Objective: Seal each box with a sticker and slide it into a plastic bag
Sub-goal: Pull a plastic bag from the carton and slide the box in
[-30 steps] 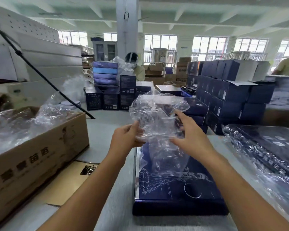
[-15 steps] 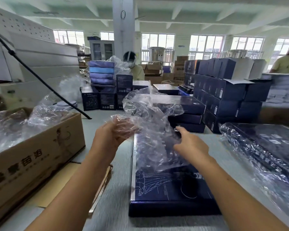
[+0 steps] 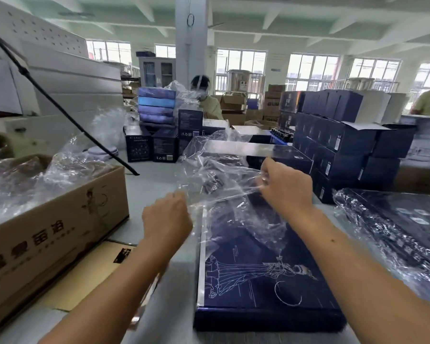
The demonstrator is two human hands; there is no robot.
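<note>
A flat dark blue box (image 3: 263,276) with a white line drawing lies on the grey table in front of me. Above its far end hangs a clear plastic bag (image 3: 221,175), crumpled and stretched between my hands. My left hand (image 3: 168,218) grips the bag's left edge with curled fingers, just left of the box's far left corner. My right hand (image 3: 287,186) pinches the bag's other edge, higher and to the right, over the box's far end. The bag's lower part drapes onto the box lid.
A brown carton (image 3: 57,229) full of clear bags stands at the left, with flat cardboard (image 3: 90,276) beside it. Bagged blue boxes (image 3: 407,232) lie at the right. Stacks of dark blue boxes (image 3: 345,145) fill the back. A person (image 3: 206,100) sits behind them; another stands at far right.
Both hands have pulled apart, stretching the bag's mouth. The left hand dropped lower and closed into a fist on the edge; the right hand rose and moved right.
</note>
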